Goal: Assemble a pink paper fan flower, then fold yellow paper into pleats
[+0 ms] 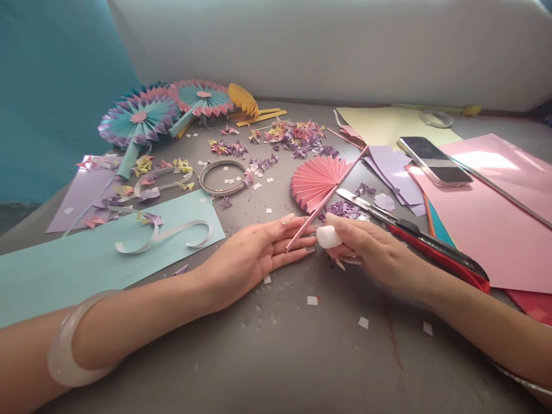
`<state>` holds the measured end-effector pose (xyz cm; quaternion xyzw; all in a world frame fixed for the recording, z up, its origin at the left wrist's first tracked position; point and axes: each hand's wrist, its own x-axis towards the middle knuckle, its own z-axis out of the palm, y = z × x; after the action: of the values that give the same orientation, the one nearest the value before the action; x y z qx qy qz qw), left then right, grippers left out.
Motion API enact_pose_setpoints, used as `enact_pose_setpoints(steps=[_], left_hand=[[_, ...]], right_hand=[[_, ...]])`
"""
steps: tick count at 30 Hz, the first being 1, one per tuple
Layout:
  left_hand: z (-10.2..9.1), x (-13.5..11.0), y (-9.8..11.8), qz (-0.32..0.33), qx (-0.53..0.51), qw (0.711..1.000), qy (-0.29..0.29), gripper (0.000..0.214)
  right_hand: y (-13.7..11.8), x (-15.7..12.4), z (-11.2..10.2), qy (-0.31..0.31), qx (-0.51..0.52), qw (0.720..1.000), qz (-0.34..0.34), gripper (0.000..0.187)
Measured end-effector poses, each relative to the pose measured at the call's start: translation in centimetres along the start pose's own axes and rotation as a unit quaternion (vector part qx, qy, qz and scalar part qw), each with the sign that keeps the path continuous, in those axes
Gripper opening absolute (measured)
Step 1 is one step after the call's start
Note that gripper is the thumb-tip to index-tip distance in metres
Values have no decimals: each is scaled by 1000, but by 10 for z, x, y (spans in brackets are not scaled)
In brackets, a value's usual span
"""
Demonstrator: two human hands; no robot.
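Observation:
My left hand (254, 253) lies palm up with its fingers stretched out. Across those fingers rests the thin pink stick (311, 219) of a pleated pink paper fan (319, 179). Close to its fingertips, my right hand (371, 247) is closed on a small rounded white wad (328, 236), whose material I cannot make out. The fan's half-round head leans to the far left of its stick. Just beyond my right hand, a red and black utility knife (435, 253) lies with its blade pointing towards the fan.
Finished round fans (138, 118) stand at the back left. Blue paper (172, 236) with a curled white strip lies left; pink sheets (509, 201) and a phone (431, 160) lie right. A tape ring (222, 177) sits among small folded paper pieces (297, 135).

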<state>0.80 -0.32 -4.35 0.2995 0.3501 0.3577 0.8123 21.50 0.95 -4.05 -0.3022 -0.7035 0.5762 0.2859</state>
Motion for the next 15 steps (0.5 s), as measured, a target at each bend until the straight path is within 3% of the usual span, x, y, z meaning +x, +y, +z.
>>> enact_pose_setpoints(steps=[9, 12, 15], left_hand=[[-7, -1, -6, 27, -4, 999, -41, 32], [-9, -3, -9, 45, 2, 996, -76, 33], [-9, -4, -11, 70, 7, 988, -135, 36]], right_hand=[[-7, 1, 6, 90, -82, 988, 92, 47], [-8, 2, 9, 119, -169, 974, 89, 48], [-3, 3, 11, 161, -309, 936, 44, 41]])
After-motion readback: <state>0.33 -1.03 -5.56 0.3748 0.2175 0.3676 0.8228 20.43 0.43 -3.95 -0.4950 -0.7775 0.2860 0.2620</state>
